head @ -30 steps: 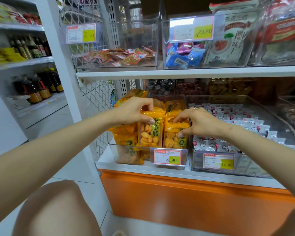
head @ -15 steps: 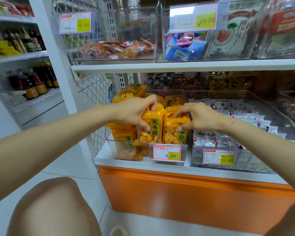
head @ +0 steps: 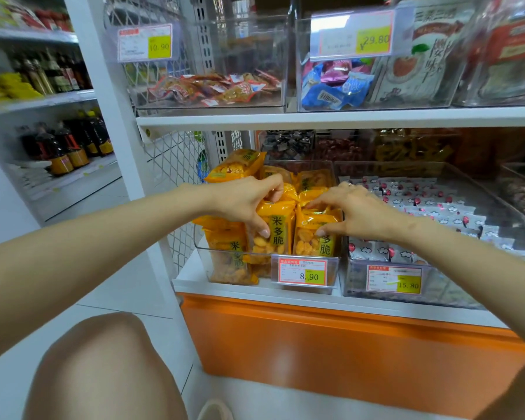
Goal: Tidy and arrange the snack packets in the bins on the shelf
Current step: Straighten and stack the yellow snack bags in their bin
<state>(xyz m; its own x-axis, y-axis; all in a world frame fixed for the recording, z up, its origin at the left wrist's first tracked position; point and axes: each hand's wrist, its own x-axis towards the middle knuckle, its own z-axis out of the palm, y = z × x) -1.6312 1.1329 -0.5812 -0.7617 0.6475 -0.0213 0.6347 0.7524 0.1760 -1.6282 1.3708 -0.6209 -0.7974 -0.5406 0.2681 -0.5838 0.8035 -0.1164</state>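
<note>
Left grip was clamped on a yellow packet at frame centre, thumb on its face. Just right, the right grip pinched the neighbouring packet. Both packets stood upright in the clear bin on the lower shelf.

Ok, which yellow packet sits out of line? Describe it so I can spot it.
Find the clear bin tagged 8.90 on the lower shelf. Behind the left hand, one yellow packet rides above the rest, tilted rather than upright.
</note>
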